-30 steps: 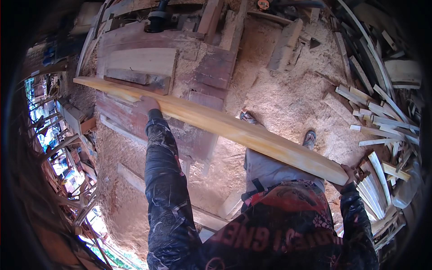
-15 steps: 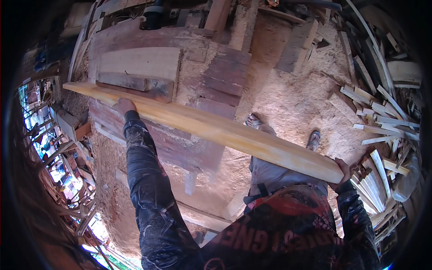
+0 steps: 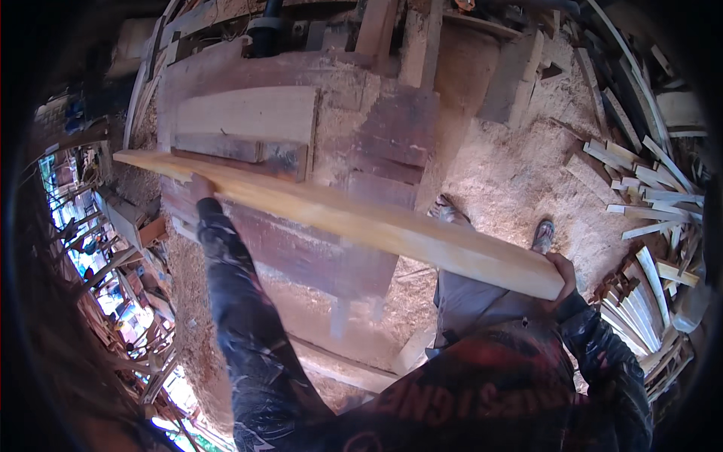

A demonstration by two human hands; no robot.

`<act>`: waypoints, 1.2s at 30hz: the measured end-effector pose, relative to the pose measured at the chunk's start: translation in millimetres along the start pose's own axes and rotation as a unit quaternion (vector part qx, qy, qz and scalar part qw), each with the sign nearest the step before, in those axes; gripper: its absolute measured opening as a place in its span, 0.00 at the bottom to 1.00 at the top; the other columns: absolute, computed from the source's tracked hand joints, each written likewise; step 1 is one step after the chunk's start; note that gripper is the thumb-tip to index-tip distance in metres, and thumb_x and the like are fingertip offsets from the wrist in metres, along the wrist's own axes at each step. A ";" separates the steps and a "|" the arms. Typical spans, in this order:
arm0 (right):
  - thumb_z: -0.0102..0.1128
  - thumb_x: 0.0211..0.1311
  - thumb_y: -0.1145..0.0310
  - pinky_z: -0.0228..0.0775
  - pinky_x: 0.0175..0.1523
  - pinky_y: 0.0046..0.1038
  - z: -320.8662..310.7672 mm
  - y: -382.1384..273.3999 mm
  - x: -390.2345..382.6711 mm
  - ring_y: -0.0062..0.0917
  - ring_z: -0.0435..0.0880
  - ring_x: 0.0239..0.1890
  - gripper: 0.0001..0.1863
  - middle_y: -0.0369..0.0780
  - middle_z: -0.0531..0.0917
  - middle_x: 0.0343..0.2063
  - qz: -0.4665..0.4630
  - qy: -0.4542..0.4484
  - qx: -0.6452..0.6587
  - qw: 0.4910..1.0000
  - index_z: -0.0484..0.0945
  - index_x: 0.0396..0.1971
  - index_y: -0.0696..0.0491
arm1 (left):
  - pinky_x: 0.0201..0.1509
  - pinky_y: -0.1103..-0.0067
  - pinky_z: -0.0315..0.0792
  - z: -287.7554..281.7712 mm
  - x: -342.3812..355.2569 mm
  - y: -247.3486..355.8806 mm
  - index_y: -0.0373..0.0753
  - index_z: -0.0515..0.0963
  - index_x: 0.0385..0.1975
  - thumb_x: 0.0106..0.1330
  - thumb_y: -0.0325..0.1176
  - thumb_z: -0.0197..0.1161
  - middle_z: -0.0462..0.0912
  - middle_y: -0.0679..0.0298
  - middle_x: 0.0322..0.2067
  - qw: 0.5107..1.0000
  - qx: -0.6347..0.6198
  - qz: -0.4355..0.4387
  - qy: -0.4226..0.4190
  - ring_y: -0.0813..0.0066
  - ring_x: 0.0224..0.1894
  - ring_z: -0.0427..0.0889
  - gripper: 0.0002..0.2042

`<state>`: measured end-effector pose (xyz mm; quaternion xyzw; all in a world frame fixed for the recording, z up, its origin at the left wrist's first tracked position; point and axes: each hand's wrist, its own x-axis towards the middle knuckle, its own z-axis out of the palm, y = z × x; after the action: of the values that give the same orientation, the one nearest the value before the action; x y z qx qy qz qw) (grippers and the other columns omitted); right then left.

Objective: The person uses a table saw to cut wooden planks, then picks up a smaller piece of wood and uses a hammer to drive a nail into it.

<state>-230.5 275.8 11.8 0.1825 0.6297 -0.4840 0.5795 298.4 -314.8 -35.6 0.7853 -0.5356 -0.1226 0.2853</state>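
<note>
A long, thick plank of pale yellow wood [image 3: 354, 222] slants across the view, from the far left down to the near right. My left hand [image 3: 201, 188] grips its near edge close to the far left end, fingers mostly hidden. At the near right end, my right hand [image 3: 562, 277] is closed round the plank's end, beside my thigh. Under the plank's left part is a worn wooden tabletop [image 3: 376, 151]. A wide pale board [image 3: 248, 109] lies on that tabletop, with a short dark wood block [image 3: 218, 147] between it and the plank.
Sawdust covers the ground [image 3: 512, 188] around my feet. Loose offcuts [image 3: 648, 188] are heaped at the right, with a bundle of thin strips [image 3: 633, 324] nearer me. A dark cylindrical machine part [image 3: 265, 34] stands at the table's far edge. Scrap wood [image 3: 124, 264] clutters the left.
The plank has shifted leftward over the tabletop, both hands moving along with it. My view has swung slightly, so the surroundings sit a little farther right.
</note>
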 end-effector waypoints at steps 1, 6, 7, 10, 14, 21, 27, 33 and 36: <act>0.48 0.65 0.55 0.76 0.49 0.33 -1.2 2.9 2.3 0.32 0.82 0.42 0.23 0.45 0.82 0.40 0.061 -0.019 0.087 0.994 0.75 0.47 0.61 | 0.66 0.68 0.60 5.1 -53.6 17.7 0.24 0.52 0.65 0.73 0.48 0.42 0.58 0.39 0.64 0.999 -0.034 0.001 0.004 0.50 0.64 0.63 0.32; 0.47 0.63 0.52 0.74 0.50 0.41 -4.3 32.3 32.4 0.36 0.80 0.44 0.25 0.45 0.80 0.43 0.187 0.014 0.214 0.958 0.74 0.49 0.56 | 0.72 0.63 0.51 -0.8 -359.8 126.7 0.31 0.41 0.69 0.73 0.50 0.42 0.43 0.39 0.69 0.986 -0.029 0.084 -0.141 0.49 0.71 0.49 0.35; 0.47 0.63 0.52 0.74 0.50 0.41 7.0 27.9 31.7 0.36 0.80 0.44 0.25 0.45 0.80 0.43 0.189 0.003 0.207 0.960 0.74 0.49 0.56 | 0.72 0.62 0.51 -3.8 -402.4 131.8 0.32 0.40 0.70 0.73 0.50 0.42 0.42 0.38 0.69 0.978 0.001 0.159 -0.135 0.45 0.71 0.49 0.35; 0.44 0.62 0.47 0.71 0.51 0.48 34.2 21.5 24.2 0.39 0.78 0.47 0.26 0.44 0.79 0.45 0.206 -0.038 0.183 0.961 0.75 0.48 0.51 | 0.71 0.58 0.52 6.8 -448.5 164.6 0.35 0.40 0.70 0.72 0.49 0.41 0.41 0.35 0.68 0.987 0.078 0.109 -0.093 0.38 0.69 0.50 0.34; 0.44 0.61 0.46 0.63 0.55 0.49 70.6 13.3 23.1 0.38 0.75 0.50 0.25 0.43 0.77 0.47 0.238 -0.048 0.197 0.950 0.72 0.50 0.47 | 0.71 0.57 0.48 17.6 -427.5 175.0 0.29 0.43 0.69 0.73 0.46 0.41 0.40 0.29 0.66 0.997 0.054 -0.027 -0.053 0.35 0.69 0.44 0.33; 0.46 0.57 0.43 0.57 0.57 0.49 114.6 38.7 48.0 0.34 0.71 0.52 0.24 0.39 0.76 0.47 0.257 -0.016 0.129 0.958 0.73 0.48 0.42 | 0.68 0.59 0.54 19.5 -373.1 146.9 0.29 0.47 0.68 0.72 0.44 0.43 0.44 0.27 0.64 0.996 0.084 -0.009 -0.010 0.33 0.66 0.54 0.32; 0.46 0.56 0.46 0.55 0.57 0.50 121.2 85.7 102.1 0.32 0.71 0.51 0.22 0.36 0.76 0.48 0.100 -0.164 -0.048 0.980 0.75 0.46 0.40 | 0.63 0.60 0.63 29.4 -329.5 148.0 0.30 0.46 0.69 0.71 0.43 0.41 0.44 0.30 0.65 0.995 0.094 -0.010 -0.013 0.36 0.63 0.61 0.31; 0.49 0.61 0.42 0.60 0.56 0.47 207.3 50.9 73.1 0.35 0.71 0.52 0.29 0.40 0.74 0.50 0.208 0.010 0.055 0.977 0.67 0.55 0.45 | 0.68 0.58 0.52 34.9 -268.3 114.9 0.25 0.52 0.66 0.69 0.43 0.44 0.51 0.26 0.62 0.997 0.074 0.010 0.026 0.33 0.65 0.55 0.31; 0.48 0.65 0.48 0.62 0.57 0.38 207.8 29.8 83.2 0.40 0.69 0.54 0.30 0.48 0.69 0.52 -0.187 -0.070 -0.317 0.927 0.64 0.58 0.55 | 0.65 0.59 0.59 41.9 -236.3 89.9 0.35 0.54 0.68 0.69 0.42 0.43 0.49 0.32 0.65 0.986 0.159 0.025 0.042 0.37 0.64 0.59 0.29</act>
<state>-113.7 91.5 -46.3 -0.1663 0.7310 -0.3704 0.5484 114.6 -136.4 -44.1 0.8114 -0.5555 0.0044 0.1818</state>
